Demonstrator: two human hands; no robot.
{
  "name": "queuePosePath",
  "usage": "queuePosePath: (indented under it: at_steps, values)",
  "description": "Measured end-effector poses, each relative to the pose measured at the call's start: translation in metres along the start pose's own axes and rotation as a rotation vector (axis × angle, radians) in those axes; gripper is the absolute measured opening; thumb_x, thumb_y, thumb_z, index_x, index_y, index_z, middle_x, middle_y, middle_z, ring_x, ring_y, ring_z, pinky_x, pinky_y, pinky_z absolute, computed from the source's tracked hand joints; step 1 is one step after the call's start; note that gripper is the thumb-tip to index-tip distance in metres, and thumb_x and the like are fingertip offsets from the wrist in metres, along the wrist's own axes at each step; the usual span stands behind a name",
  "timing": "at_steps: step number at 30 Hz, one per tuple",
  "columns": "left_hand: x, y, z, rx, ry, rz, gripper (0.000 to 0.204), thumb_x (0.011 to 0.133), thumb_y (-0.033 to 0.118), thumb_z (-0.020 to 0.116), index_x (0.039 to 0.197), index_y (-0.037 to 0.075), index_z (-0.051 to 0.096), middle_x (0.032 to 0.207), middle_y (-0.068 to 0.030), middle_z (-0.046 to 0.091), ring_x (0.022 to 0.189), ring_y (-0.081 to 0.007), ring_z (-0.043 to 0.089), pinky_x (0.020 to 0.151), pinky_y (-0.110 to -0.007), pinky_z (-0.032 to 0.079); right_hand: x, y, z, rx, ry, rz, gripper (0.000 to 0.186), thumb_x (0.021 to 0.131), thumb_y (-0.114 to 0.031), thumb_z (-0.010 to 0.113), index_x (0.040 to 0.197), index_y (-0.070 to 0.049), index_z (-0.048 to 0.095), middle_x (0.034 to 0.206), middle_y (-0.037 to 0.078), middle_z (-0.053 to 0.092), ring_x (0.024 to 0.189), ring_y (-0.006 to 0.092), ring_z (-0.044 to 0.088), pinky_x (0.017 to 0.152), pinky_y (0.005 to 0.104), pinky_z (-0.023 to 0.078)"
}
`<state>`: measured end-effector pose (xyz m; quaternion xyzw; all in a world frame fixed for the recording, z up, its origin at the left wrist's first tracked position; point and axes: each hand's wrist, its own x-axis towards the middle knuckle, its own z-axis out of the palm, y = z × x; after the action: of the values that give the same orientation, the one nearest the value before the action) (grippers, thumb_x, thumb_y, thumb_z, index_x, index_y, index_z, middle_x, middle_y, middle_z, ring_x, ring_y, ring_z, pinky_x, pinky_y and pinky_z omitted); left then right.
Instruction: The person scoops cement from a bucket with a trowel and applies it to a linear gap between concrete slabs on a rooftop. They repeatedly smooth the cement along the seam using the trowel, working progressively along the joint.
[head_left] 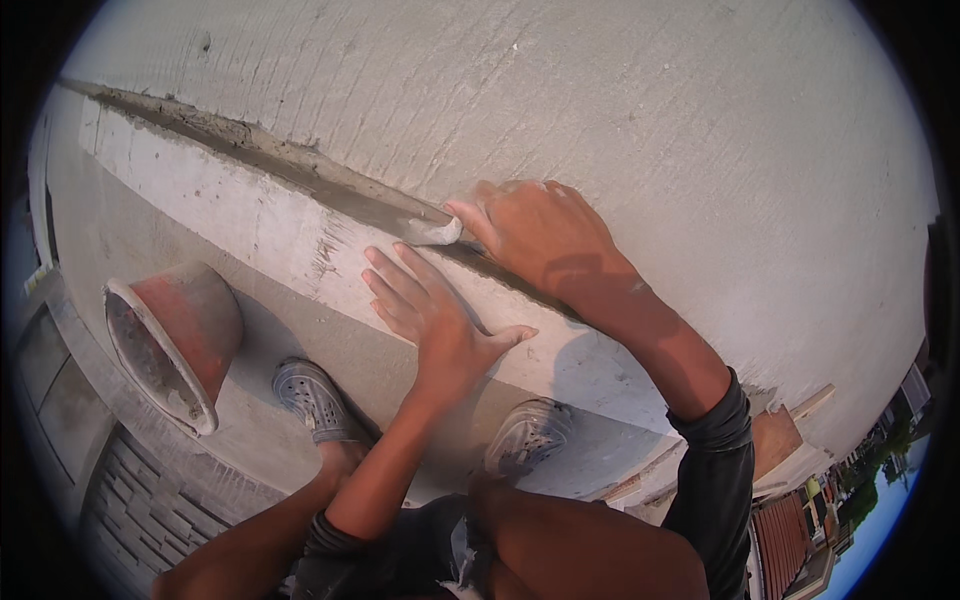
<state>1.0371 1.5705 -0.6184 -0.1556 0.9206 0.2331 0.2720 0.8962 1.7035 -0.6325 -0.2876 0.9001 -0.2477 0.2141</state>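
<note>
My right hand (pixel 545 235) is closed, knuckles up, over a long narrow groove (pixel 300 175) between a grey plastered surface (pixel 640 110) and a pale ledge (pixel 250 215). By its thumb, in the groove, lies a whitish piece with a rounded end (pixel 437 232); whether the fingers grip it or something else hidden beneath them, I cannot make out. My left hand (pixel 435 325) rests on the ledge just below the groove, fingers spread and thumb stretched out to the right, holding nothing.
A worn reddish bucket (pixel 190 310), crusted with grey, lies tipped on its side at the left. My feet in grey clogs (pixel 315 400) stand below the ledge. Wooden boards (pixel 790 430) lie at the lower right. Patterned paving (pixel 150 510) shows at the lower left.
</note>
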Motion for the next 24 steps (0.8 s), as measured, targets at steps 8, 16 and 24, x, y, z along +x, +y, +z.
queuePosePath:
  at_steps: [8, 16, 24]
  values:
    - [0.000, 0.001, 0.004, 0.155, 0.000, -0.065, 0.178, 0.054, 0.069, 0.098, 0.156, -0.016, -0.021, 0.159, -0.0485, -0.026, 0.150, -0.0646, -0.023, 0.119, -0.074, -0.003, -0.192, 0.074, -0.058, -0.090, -0.237, 0.368, 0.048, 0.106, -0.047, 0.060, 0.084, -0.006, 0.073, 0.079, 0.012, 0.072, 0.070, 0.0317, 0.070, 0.072, 0.0415, 0.056]
    - [0.004, -0.002, 0.001, 0.224, -0.046, -0.091, 0.178, 0.055, 0.073, 0.096, 0.158, -0.013, -0.021, 0.160, -0.0464, -0.026, 0.151, -0.0643, -0.022, 0.120, -0.075, -0.003, -0.271, 0.106, -0.079, -0.082, -0.263, 0.513, 0.047, 0.102, -0.047, 0.063, 0.084, -0.005, 0.074, 0.075, 0.012, 0.070, 0.068, 0.0300, 0.069, 0.070, 0.0410, 0.055]
    - [0.006, -0.005, 0.001, 0.186, -0.045, -0.058, 0.175, 0.056, 0.065, 0.099, 0.156, -0.017, -0.019, 0.160, -0.0479, -0.023, 0.152, -0.0621, -0.023, 0.121, -0.071, -0.005, -0.168, 0.065, -0.034, 0.034, -0.169, 0.336, 0.057, 0.106, -0.055, 0.055, 0.091, -0.005, 0.078, 0.086, 0.014, 0.075, 0.078, 0.0343, 0.074, 0.078, 0.0416, 0.058]
